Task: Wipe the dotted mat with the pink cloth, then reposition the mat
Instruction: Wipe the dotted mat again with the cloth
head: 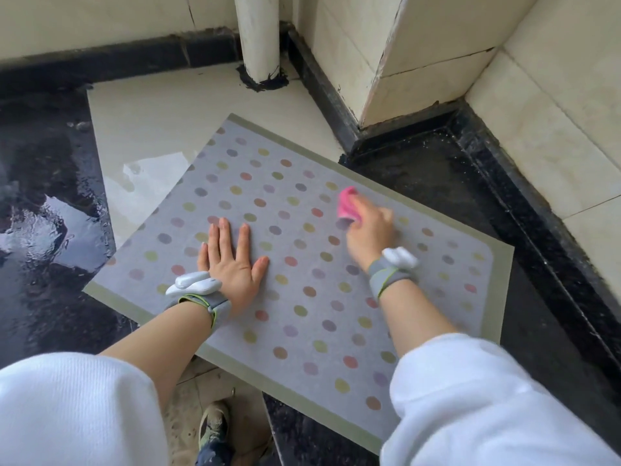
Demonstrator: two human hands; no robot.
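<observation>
A grey mat point(302, 264) with coloured dots and an olive border lies at an angle on the floor. My left hand point(232, 260) rests flat on the mat's left half, fingers spread, holding nothing. My right hand point(368, 227) is closed around a bunched pink cloth point(347, 205) and presses it on the mat near the far right edge. The right hand is blurred. Both wrists carry grey straps with white devices.
A white pipe point(258, 35) rises from the floor beyond the mat. A cream tiled wall corner point(420, 62) with a black skirting stands at the right. Wet black floor point(43, 210) lies to the left. A shoe point(215, 428) shows at the bottom.
</observation>
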